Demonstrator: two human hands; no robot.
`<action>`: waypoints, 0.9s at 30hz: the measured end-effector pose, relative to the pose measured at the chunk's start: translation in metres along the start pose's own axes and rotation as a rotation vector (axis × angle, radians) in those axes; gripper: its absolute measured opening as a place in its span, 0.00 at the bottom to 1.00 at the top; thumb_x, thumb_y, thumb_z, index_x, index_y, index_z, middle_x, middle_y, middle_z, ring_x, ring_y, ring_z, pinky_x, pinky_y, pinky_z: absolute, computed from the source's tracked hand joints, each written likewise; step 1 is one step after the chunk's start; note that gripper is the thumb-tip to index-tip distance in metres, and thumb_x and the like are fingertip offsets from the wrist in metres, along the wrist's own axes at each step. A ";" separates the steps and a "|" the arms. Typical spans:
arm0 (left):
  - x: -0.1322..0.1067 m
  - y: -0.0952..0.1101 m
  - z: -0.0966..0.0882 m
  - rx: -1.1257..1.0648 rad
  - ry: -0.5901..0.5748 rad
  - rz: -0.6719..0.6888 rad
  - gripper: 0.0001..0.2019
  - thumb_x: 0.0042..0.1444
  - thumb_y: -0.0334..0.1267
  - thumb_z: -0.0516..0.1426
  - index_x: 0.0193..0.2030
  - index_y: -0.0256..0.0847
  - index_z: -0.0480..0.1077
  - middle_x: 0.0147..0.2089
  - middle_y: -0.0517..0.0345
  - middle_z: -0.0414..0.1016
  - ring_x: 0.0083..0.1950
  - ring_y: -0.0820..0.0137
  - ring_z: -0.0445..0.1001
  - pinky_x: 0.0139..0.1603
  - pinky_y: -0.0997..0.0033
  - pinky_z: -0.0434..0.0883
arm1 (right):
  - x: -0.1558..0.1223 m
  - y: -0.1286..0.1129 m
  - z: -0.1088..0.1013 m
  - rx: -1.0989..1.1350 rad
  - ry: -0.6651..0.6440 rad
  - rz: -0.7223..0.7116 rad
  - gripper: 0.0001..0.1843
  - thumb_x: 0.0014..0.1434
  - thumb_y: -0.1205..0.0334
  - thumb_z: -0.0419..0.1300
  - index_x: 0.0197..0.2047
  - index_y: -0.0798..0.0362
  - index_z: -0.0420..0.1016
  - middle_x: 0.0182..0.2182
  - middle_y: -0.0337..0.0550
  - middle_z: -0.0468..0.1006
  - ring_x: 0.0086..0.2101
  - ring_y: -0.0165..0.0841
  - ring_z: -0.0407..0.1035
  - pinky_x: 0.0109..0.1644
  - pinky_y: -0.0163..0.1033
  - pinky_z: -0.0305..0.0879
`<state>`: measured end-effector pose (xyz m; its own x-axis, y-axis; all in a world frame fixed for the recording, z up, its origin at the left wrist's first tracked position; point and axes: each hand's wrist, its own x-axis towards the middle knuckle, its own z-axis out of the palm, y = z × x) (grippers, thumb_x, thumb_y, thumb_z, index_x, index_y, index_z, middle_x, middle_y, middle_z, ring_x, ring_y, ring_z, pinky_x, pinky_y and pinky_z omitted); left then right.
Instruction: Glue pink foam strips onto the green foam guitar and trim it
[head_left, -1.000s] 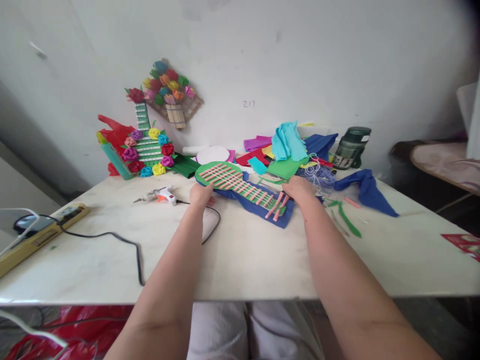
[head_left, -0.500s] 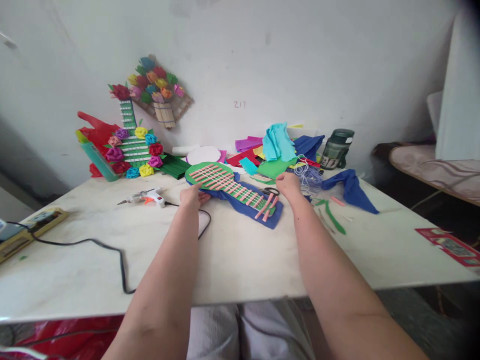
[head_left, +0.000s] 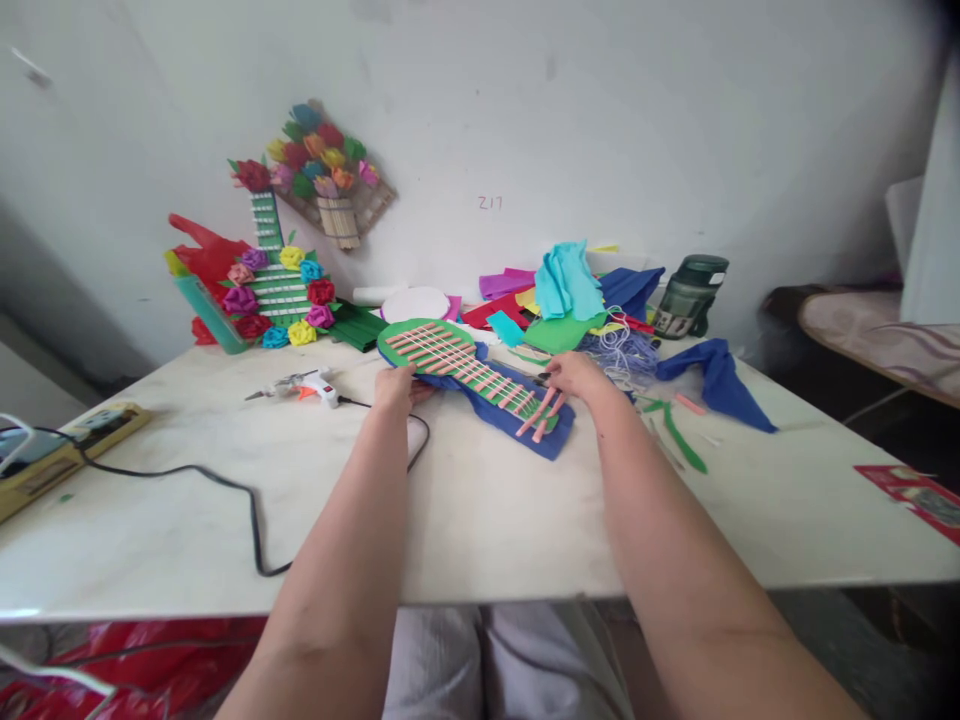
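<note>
A green guitar-shaped felt piece (head_left: 457,360) crossed with pink strips lies on blue felt (head_left: 553,441) at the middle of the white table (head_left: 487,510). My left hand (head_left: 395,386) pinches its round left end, fingers closed on the edge. My right hand (head_left: 574,376) is at the narrow right end, its fingers curled down onto the dark handles of small scissors (head_left: 541,380) beside the pink strip ends.
A glue gun (head_left: 311,385) lies left of my left hand, its black cable (head_left: 255,520) running to a power strip (head_left: 52,460). Paper-flower crafts (head_left: 285,290) lean on the wall. Felt scraps (head_left: 570,290), a green bottle (head_left: 690,295), a blue cloth (head_left: 720,370) and green strips (head_left: 682,440) lie to the right.
My right hand has slid a little left onto the scissors at the piece's narrow end. My left hand stays on the round end. The camera view has shifted slightly.
</note>
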<state>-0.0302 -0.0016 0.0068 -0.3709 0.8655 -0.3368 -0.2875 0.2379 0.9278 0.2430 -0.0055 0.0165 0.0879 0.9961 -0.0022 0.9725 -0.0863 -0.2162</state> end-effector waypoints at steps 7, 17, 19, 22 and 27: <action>-0.002 0.001 -0.002 -0.038 0.011 -0.017 0.10 0.56 0.25 0.52 0.44 0.29 0.68 0.26 0.51 0.70 0.29 0.65 0.76 0.30 0.69 0.76 | -0.003 -0.002 -0.005 -0.106 -0.022 -0.040 0.29 0.50 0.72 0.58 0.55 0.42 0.73 0.50 0.43 0.77 0.49 0.38 0.71 0.49 0.39 0.64; -0.003 0.002 -0.002 -0.063 0.039 -0.035 0.12 0.56 0.26 0.53 0.47 0.27 0.69 0.27 0.48 0.72 0.30 0.62 0.78 0.26 0.69 0.76 | -0.022 -0.005 -0.027 -0.161 0.053 0.078 0.21 0.51 0.62 0.61 0.50 0.43 0.77 0.50 0.45 0.77 0.49 0.40 0.71 0.46 0.40 0.66; -0.003 0.002 -0.004 -0.059 -0.023 -0.066 0.11 0.57 0.29 0.54 0.46 0.27 0.69 0.27 0.46 0.73 0.29 0.62 0.78 0.25 0.69 0.76 | -0.024 -0.007 -0.030 -0.132 0.072 0.057 0.20 0.52 0.62 0.60 0.49 0.43 0.78 0.49 0.44 0.78 0.48 0.40 0.71 0.46 0.40 0.66; -0.003 0.002 -0.004 -0.046 -0.076 -0.091 0.11 0.58 0.30 0.55 0.46 0.27 0.70 0.28 0.43 0.75 0.28 0.63 0.78 0.25 0.69 0.76 | -0.026 -0.008 -0.029 -0.061 0.158 0.020 0.21 0.52 0.62 0.60 0.50 0.43 0.77 0.47 0.43 0.79 0.47 0.41 0.72 0.45 0.40 0.66; -0.004 0.000 0.003 -0.129 -0.059 -0.085 0.12 0.59 0.27 0.52 0.49 0.28 0.68 0.31 0.44 0.76 0.31 0.63 0.79 0.28 0.69 0.77 | -0.022 -0.014 -0.025 0.168 0.331 -0.090 0.20 0.54 0.60 0.59 0.51 0.47 0.76 0.44 0.44 0.80 0.45 0.40 0.73 0.44 0.39 0.66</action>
<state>-0.0259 -0.0034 0.0090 -0.2889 0.8698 -0.4000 -0.4279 0.2565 0.8667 0.2332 -0.0265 0.0439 0.0953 0.9378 0.3338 0.9330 0.0328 -0.3585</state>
